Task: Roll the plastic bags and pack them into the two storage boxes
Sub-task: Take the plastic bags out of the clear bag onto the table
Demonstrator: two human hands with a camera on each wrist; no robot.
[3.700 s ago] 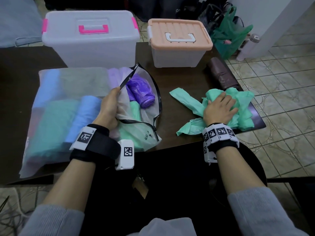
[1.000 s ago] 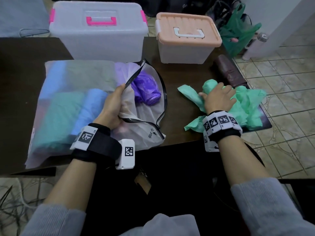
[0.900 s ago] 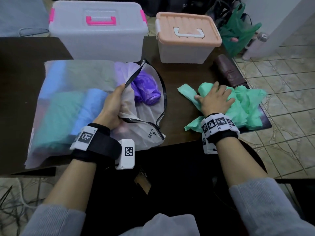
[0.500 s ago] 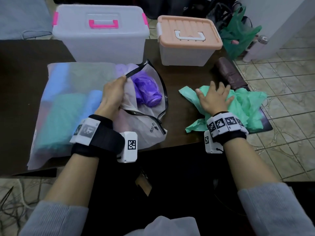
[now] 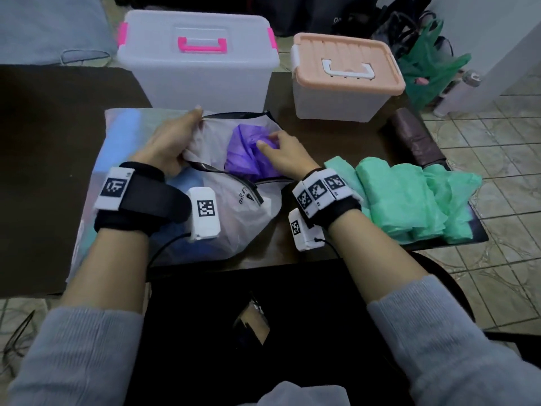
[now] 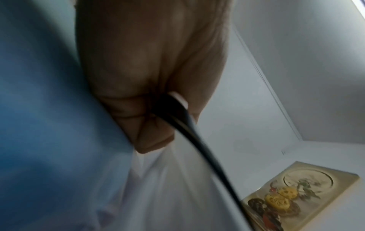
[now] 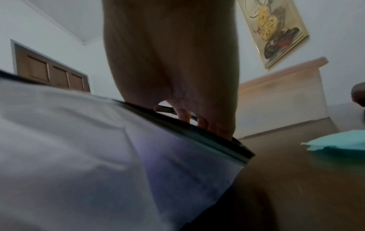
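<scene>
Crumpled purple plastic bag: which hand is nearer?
Right. The right hand touches the crumpled purple plastic bag inside the translucent zip pouch; the left hand grips the pouch's rim beside it.

Zip pouch (image 5: 234, 212): small black print, too blurred to read.

A dark brown tabletop (image 5: 52, 148) stands on a beige tiled floor (image 5: 497, 136). White walls (image 7: 59, 23) carry a framed picture (image 7: 274, 31); a brown panelled door (image 7: 49, 73) shows in dim light.
</scene>
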